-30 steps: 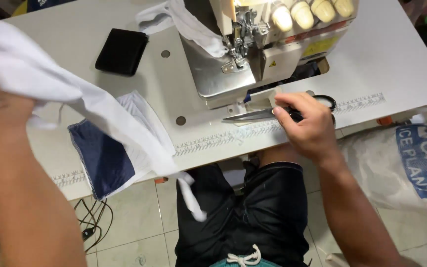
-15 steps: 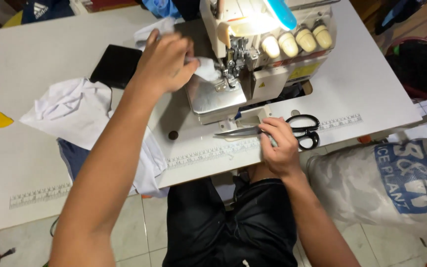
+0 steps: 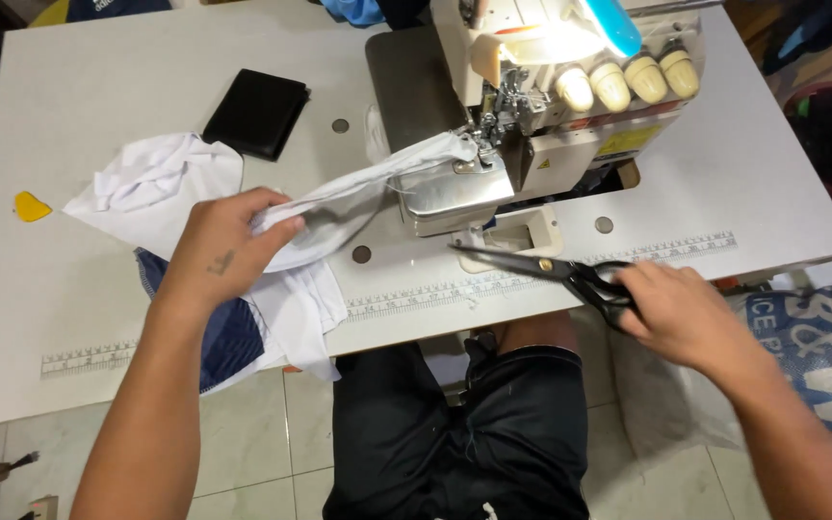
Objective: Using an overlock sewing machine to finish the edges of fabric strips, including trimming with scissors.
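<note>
My left hand [image 3: 228, 252] has its grip closed on the white cloth [image 3: 339, 207] at frame centre, leading to the machine [image 3: 532, 106]. My right hand [image 3: 681, 313] grips the scissors [image 3: 551, 272] on the counter [image 3: 127, 106].

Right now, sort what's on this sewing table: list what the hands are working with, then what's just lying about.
In use:
- white fabric, held by the left hand and fed under the presser foot
- overlock sewing machine
- black scissors, gripped by the right hand

Lying about:
- black wallet
- yellow tailor's chalk
- navy fabric hanging off the table edge
</note>
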